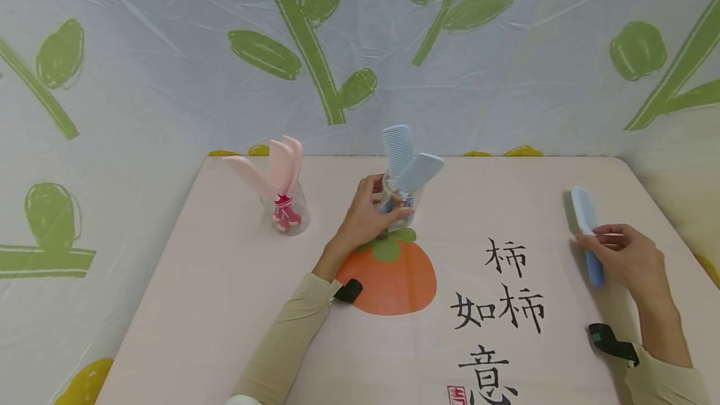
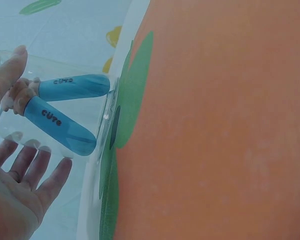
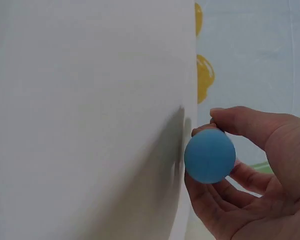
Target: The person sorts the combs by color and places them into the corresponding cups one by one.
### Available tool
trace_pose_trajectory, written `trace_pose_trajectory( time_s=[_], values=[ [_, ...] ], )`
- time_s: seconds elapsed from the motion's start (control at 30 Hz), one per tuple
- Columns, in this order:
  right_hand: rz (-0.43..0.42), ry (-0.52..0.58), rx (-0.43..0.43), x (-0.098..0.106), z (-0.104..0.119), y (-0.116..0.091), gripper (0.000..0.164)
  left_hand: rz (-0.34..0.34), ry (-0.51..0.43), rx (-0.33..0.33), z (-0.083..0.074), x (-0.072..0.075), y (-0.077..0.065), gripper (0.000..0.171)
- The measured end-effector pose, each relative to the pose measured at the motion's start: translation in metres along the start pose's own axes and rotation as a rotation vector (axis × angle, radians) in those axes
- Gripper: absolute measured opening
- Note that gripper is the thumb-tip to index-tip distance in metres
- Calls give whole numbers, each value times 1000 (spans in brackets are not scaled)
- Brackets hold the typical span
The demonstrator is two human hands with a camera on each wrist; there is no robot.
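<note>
Fingers and thumb of my left hand (image 1: 360,217) grip a clear jar (image 1: 417,195) from its left side, near the middle of the back of the table. Two light blue combs (image 1: 397,152) stand in it, teeth end up and leaning apart. The left wrist view shows their blue handles (image 2: 60,125), marked "CUTE", through the jar wall. At the right, my right hand (image 1: 635,261) pinches another blue comb (image 1: 585,205) around its middle. From the right wrist, only the round blue handle end (image 3: 210,156) shows, close to the table surface.
Left of the gripped jar stands a second clear jar (image 1: 300,211) with several pink combs (image 1: 281,164) and a pink figure on a handle. The pale tabletop (image 1: 225,305) bears a printed orange persimmon (image 1: 394,280) and black characters. A leaf-patterned cloth (image 1: 185,80) hangs behind.
</note>
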State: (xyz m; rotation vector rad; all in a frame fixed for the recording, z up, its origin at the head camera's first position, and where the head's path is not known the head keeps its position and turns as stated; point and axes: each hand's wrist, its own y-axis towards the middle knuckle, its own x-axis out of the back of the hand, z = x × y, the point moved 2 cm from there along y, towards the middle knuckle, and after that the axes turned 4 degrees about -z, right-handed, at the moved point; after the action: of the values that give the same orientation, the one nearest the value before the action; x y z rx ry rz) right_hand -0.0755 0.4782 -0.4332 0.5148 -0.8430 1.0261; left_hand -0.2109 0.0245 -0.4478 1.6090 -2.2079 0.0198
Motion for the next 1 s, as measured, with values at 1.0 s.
trace_pose_trajectory(
  time_s=[1.0],
  values=[
    [-2,524,-34,3,45,-15,32,1,-21,7,1,-1,0,75]
  ],
)
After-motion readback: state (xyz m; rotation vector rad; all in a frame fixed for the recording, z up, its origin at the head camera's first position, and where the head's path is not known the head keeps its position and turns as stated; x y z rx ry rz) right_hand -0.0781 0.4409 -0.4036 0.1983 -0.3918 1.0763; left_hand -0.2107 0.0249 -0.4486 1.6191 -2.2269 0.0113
